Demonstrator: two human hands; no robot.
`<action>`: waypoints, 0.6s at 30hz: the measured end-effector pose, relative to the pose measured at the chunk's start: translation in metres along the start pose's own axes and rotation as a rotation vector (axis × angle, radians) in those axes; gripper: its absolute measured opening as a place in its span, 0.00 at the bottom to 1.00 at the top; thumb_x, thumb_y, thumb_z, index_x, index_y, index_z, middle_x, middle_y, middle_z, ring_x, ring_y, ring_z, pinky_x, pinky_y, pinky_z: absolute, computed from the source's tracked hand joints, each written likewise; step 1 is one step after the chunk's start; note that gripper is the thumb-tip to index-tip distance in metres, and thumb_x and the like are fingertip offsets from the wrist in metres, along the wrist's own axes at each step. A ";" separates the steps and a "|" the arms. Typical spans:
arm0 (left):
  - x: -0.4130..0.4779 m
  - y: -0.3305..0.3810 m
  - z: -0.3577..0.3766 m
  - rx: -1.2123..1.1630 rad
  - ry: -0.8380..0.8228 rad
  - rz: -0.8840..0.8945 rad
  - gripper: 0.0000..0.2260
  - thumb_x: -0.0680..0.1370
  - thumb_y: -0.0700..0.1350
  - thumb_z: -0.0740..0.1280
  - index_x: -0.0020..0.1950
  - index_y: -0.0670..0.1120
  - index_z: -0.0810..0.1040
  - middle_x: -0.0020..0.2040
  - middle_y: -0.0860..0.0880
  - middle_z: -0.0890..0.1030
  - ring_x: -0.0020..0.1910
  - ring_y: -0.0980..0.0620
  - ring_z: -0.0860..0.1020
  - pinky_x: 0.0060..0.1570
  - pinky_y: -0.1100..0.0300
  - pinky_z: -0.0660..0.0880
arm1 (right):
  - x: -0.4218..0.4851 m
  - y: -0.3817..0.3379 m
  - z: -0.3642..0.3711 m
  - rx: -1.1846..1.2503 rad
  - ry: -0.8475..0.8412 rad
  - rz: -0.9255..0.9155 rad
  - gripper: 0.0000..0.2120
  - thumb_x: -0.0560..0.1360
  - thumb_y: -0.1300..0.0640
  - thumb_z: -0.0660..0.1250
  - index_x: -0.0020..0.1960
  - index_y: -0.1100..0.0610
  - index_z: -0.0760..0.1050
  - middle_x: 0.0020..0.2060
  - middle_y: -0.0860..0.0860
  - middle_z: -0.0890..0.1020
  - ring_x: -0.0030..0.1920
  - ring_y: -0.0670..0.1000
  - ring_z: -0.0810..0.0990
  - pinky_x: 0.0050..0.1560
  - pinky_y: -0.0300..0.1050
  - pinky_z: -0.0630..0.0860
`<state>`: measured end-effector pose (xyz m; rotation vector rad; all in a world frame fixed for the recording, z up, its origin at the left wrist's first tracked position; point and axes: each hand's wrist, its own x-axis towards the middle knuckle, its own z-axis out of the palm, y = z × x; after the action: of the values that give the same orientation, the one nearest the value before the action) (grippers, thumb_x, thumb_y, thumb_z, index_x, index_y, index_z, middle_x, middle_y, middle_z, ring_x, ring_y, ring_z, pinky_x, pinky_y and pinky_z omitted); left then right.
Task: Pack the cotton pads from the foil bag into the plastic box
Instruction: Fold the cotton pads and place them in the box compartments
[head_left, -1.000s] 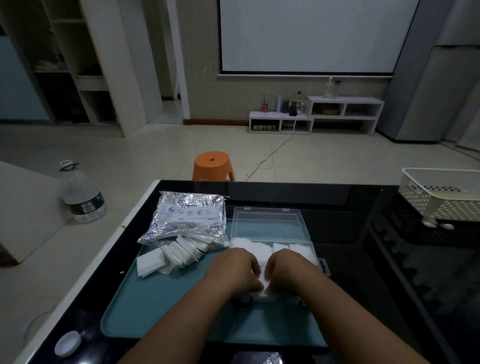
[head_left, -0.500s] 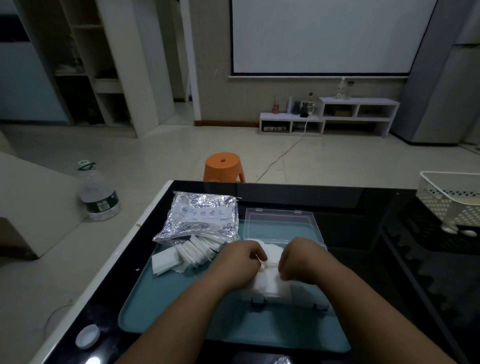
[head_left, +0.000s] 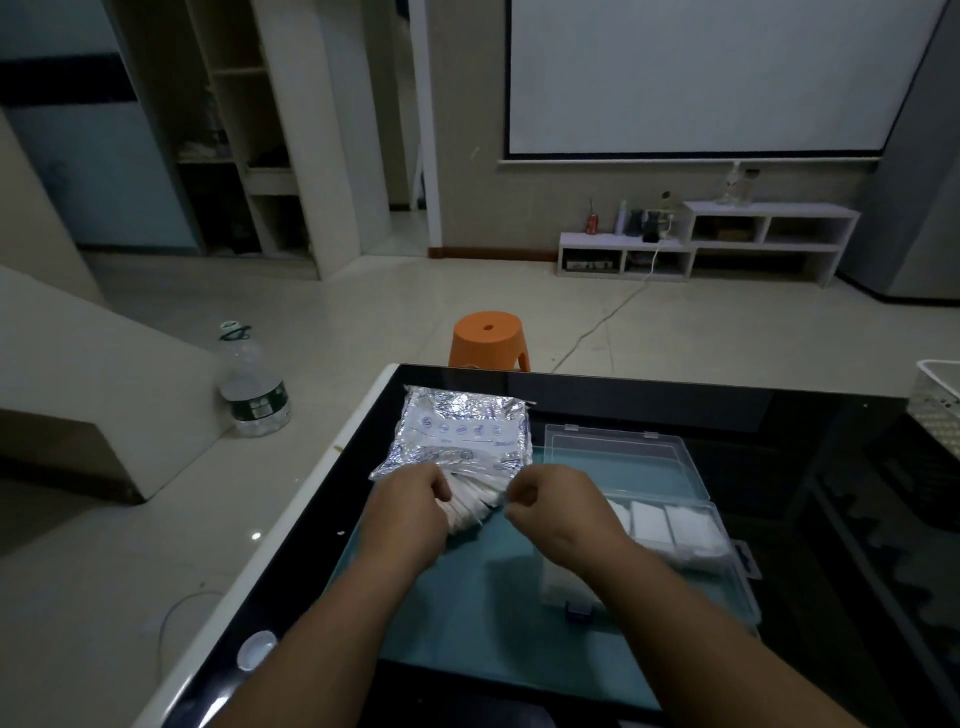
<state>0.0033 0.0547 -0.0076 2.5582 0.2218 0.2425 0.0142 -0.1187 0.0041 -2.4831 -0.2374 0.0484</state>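
Note:
A crinkled silver foil bag (head_left: 462, 431) lies at the back left of a teal tray (head_left: 493, 623). A fanned stack of white cotton pads (head_left: 470, 506) spills from its mouth. My left hand (head_left: 410, 501) curls round the left end of that stack. My right hand (head_left: 550, 501) pinches its right end with curled fingers. To the right stands the clear plastic box (head_left: 727, 566) with its lid (head_left: 618, 457) laid open behind it. Rows of white pads (head_left: 670, 525) lie inside; my right forearm hides the box's near left part.
The black glass table's white left edge (head_left: 291, 525) runs close to the tray. A white bottle cap (head_left: 256, 649) lies near the front left corner. A white mesh basket (head_left: 940, 395) sits at the far right. An orange stool (head_left: 488, 338) and a water bottle (head_left: 252, 384) stand on the floor.
Both hands have left the box and moved left to the stack of pads at the bag's mouth. The view has shifted with them.

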 end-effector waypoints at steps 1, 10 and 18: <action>0.001 -0.009 -0.004 0.007 0.014 -0.020 0.14 0.67 0.33 0.62 0.42 0.52 0.75 0.50 0.49 0.80 0.48 0.47 0.77 0.40 0.59 0.70 | 0.001 -0.005 0.006 0.007 -0.001 -0.009 0.07 0.74 0.54 0.68 0.51 0.49 0.82 0.48 0.47 0.84 0.49 0.49 0.81 0.52 0.47 0.79; 0.008 -0.058 0.001 0.050 -0.053 -0.042 0.18 0.73 0.39 0.65 0.60 0.54 0.76 0.57 0.49 0.80 0.54 0.46 0.78 0.48 0.58 0.72 | 0.008 -0.026 0.056 -0.087 -0.003 -0.123 0.14 0.73 0.50 0.67 0.58 0.47 0.80 0.51 0.49 0.84 0.53 0.52 0.80 0.52 0.43 0.75; 0.013 -0.061 0.009 0.219 -0.124 -0.029 0.19 0.76 0.42 0.60 0.64 0.58 0.71 0.61 0.49 0.77 0.62 0.44 0.71 0.57 0.52 0.66 | 0.015 -0.026 0.079 -0.537 0.143 -0.330 0.14 0.66 0.42 0.70 0.38 0.53 0.81 0.32 0.52 0.81 0.35 0.56 0.79 0.35 0.47 0.72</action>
<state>0.0109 0.1034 -0.0461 2.7729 0.2503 0.0492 0.0171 -0.0482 -0.0432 -2.9194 -0.6683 -0.3748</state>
